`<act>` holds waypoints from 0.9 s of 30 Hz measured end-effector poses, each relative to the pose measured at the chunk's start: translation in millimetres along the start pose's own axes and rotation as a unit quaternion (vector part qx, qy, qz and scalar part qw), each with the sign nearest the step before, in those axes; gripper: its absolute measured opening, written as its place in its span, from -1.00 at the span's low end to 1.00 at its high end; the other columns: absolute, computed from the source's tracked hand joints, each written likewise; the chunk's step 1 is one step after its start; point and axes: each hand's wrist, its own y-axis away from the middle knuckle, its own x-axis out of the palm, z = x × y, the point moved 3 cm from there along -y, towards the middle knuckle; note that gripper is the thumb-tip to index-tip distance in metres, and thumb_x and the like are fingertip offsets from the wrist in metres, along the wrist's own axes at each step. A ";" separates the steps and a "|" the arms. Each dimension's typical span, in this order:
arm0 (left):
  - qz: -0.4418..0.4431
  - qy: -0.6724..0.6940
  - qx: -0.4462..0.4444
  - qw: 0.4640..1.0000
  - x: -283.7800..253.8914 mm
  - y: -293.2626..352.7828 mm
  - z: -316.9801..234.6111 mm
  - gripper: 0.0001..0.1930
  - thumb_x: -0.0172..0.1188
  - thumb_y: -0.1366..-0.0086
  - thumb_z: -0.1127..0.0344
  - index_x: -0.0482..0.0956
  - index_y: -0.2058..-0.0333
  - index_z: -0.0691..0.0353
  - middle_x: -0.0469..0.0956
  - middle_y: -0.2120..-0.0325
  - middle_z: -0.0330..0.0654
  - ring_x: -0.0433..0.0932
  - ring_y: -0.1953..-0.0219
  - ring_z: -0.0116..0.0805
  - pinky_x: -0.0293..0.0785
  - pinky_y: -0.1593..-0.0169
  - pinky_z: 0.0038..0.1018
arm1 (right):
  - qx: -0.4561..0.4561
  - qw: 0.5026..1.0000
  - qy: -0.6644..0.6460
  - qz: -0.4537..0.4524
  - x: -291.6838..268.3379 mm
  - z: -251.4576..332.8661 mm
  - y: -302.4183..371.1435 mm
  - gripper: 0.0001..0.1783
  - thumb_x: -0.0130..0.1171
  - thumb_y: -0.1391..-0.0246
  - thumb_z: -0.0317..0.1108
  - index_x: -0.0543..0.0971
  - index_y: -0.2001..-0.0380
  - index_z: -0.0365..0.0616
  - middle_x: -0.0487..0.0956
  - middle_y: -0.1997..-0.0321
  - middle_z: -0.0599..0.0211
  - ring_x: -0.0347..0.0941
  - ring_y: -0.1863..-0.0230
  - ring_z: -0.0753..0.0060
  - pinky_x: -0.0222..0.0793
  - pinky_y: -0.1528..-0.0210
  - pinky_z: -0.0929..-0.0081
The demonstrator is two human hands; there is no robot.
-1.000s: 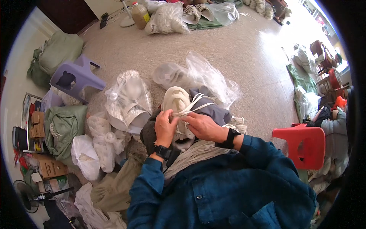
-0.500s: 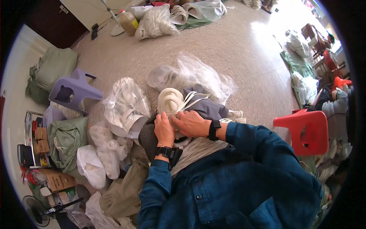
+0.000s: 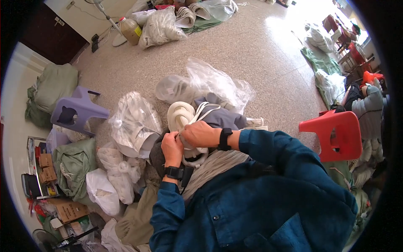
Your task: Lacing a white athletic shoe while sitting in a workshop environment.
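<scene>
A cream-white bundle of curved, nested pieces (image 3: 179, 114) rests on a grey cloth (image 3: 226, 119) over my lap; I cannot tell exactly what the pieces are. From its right side white cords (image 3: 205, 110) loop across the cloth. My left hand (image 3: 172, 148) is closed at the bundle's near end, fingertips pinched together. Against it, my right hand (image 3: 200, 134) is closed too, its fingers curled inward where the two hands meet. What lies between the fingertips is too small to make out. A white ring-like piece (image 3: 197, 160) shows just below my hands.
Clear plastic bags (image 3: 218, 84) lie ahead, with another filled bag (image 3: 135, 122) to the left. A purple stool (image 3: 79, 110) stands at left and a red stool (image 3: 336, 134) at right. White bags (image 3: 102, 191) and green sacks (image 3: 75, 168) crowd the left side.
My hands have come closer together at the bundle's near end, the right fingers curling in. The bundle looks slightly turned. The whole view has shifted a little.
</scene>
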 end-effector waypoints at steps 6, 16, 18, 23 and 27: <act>0.024 0.091 -0.038 0.995 -4.7 -3.0 9.6 -0.85 0.19 -0.17 0.54 0.66 0.28 0.36 0.63 0.37 0.08 0.63 0.30 -0.01 0.51 0.18 -0.28 | 0.028 0.996 0.082 0.020 21.5 6.9 -14.8 -0.84 0.19 0.02 -0.29 0.65 0.52 -0.12 0.66 0.47 0.15 0.65 0.44 0.11 0.50 0.49 0.23; 0.032 0.093 -0.066 0.993 -5.5 -5.4 13.6 -0.86 0.19 -0.16 0.50 0.57 0.27 0.34 0.62 0.50 -0.07 0.62 0.45 -0.19 0.53 0.30 -0.36 | -0.179 0.944 -0.231 0.151 -21.2 67.4 50.1 -0.76 0.13 -0.02 -0.26 0.62 0.57 -0.17 0.55 0.64 -0.01 0.55 0.54 -0.12 0.45 0.48 -0.01; 0.040 0.105 -0.056 0.992 -7.8 -2.8 9.8 -0.92 0.20 -0.17 0.48 0.53 0.36 0.33 0.60 0.52 -0.10 0.61 0.46 -0.26 0.53 0.29 -0.37 | -0.127 0.956 -0.209 0.160 -30.3 60.2 40.4 -0.75 0.14 -0.05 -0.26 0.61 0.52 -0.23 0.55 0.58 0.00 0.56 0.44 -0.12 0.46 0.36 0.00; 0.061 0.143 -0.055 0.986 -3.7 -3.4 15.1 -0.92 0.16 -0.15 0.50 0.52 0.34 0.28 0.62 0.47 -0.01 0.64 0.40 -0.03 0.54 0.27 -0.21 | -0.084 0.878 -0.455 -0.118 -54.2 46.2 16.9 -0.73 0.08 -0.24 -0.30 0.55 0.46 -0.28 0.60 0.41 0.20 0.55 0.31 0.27 0.43 0.21 0.43; 0.047 0.121 -0.062 0.990 -4.5 -4.5 10.8 -0.92 0.17 -0.17 0.49 0.51 0.33 0.29 0.60 0.49 0.00 0.63 0.42 -0.02 0.53 0.28 -0.21 | 0.044 0.727 -0.628 0.274 -31.3 53.4 53.8 -0.65 0.03 -0.35 -0.25 0.59 0.43 -0.27 0.62 0.43 0.35 0.55 0.36 0.55 0.46 0.25 0.50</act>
